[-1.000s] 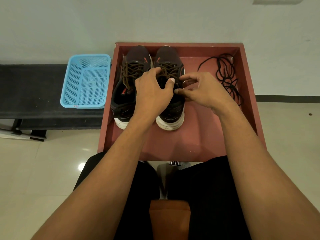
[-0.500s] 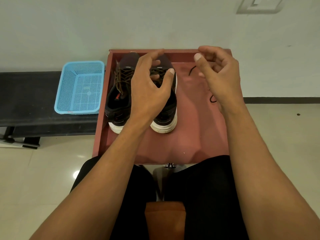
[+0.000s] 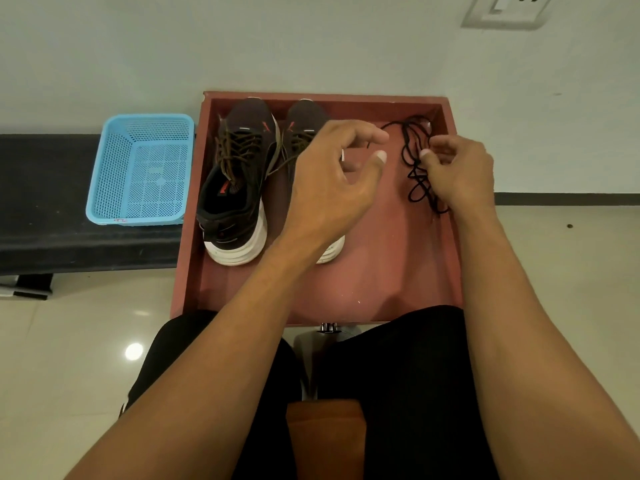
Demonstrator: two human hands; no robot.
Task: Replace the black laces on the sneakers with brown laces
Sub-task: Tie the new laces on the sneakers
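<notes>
Two dark sneakers with white soles stand side by side in the left half of a red tray (image 3: 187, 258). The left sneaker (image 3: 239, 199) is threaded with brown laces (image 3: 239, 147). My left hand (image 3: 329, 181) hovers over the right sneaker (image 3: 304, 123) with its fingers spread and loose, holding nothing and hiding most of that shoe. A tangle of black laces (image 3: 410, 147) lies at the tray's back right. My right hand (image 3: 460, 171) is on that tangle, fingers curled and thumb pinching the strands.
A light blue plastic basket (image 3: 142, 168) sits on a black bench (image 3: 41, 202) left of the tray. The white wall runs right behind the tray, with a socket (image 3: 505, 10) high on the right. My knees are under the tray's near edge.
Both hands left the right sneaker's laces. My right hand rose, then came down on the black laces at the right. My left hand lifted and drifted right, fingers spread.
</notes>
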